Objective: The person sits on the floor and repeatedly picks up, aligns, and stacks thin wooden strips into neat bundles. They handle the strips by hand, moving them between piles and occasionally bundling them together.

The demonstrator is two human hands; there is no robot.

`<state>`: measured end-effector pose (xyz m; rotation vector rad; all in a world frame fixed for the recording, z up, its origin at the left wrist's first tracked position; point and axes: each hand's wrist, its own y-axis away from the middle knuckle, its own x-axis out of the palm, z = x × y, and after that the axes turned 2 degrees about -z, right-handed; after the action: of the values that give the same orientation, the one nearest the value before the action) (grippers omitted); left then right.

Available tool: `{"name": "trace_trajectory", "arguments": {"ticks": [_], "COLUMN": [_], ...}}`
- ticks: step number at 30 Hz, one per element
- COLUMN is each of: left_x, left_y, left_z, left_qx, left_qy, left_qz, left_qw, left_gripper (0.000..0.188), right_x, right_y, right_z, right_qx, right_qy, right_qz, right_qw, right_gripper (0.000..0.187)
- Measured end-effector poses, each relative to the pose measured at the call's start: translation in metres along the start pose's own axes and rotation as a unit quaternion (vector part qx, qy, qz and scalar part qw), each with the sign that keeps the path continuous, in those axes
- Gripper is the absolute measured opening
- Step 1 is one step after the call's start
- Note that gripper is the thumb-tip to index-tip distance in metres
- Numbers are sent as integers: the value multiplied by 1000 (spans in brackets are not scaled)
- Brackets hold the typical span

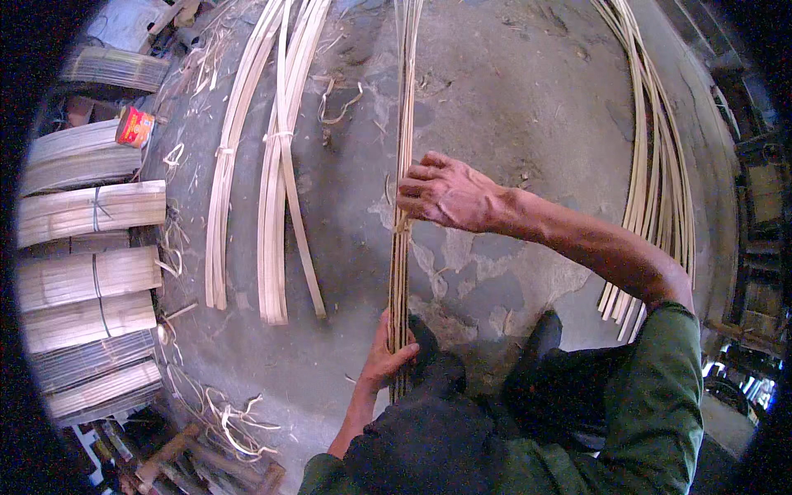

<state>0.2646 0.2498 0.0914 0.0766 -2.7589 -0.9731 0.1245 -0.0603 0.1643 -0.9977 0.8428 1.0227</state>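
The left hand (381, 361) is closed around a narrow bundle of pale strips (399, 285), gripping it near its lower visible part, with the thumb laid across toward the right. The right hand (452, 196) comes in from the right side with its fingers bent and close together against the same bundle, farther up; the thumb is hidden, so I cannot tell whether it pinches the strips or the pale tie (403, 223) just below it. The bundle runs nearly straight from the top edge down the middle of the view to the person's lap, its strips seen on edge.

On the grey, patchy floor (528, 107) to the left lie two tied bundles of broad pale strips, an outer bundle (227, 190) and an inner bundle (271, 223), with one strip slanting away from the inner one toward the lower right. Loose strips (657, 157) fan out at the right, beyond the right forearm. Along the left side are stacked slats (91, 279), some bound with dark cord, and a red and yellow packet (135, 127) near the upper stacks. Curled shavings (235, 425) lie at the lower left, beside pieces of timber (169, 455).
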Motion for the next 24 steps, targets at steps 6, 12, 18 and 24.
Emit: {"name": "trace_trajectory", "arguments": {"ticks": [6,12,18,24], "left_x": [0,2,4,2], "left_y": [1,10,6,-4], "left_z": [2,-1,-4,4], "left_qx": [37,-10,36,41], "left_qy": [7,51,-15,-164], "left_qz": [24,10,28,-86], "left_qw": [999,999,999,982], "left_gripper": [85,85,87,82], "right_x": [27,21,-12,12], "right_y": [22,25,11,17], "right_z": [15,16,7,35], "right_qx": [272,237,260,54], "right_qy": [-504,-538,-382,-143], "right_qz": [81,74,97,275], "right_qw": [816,806,881,949], "right_gripper": [26,32,37,17]}}
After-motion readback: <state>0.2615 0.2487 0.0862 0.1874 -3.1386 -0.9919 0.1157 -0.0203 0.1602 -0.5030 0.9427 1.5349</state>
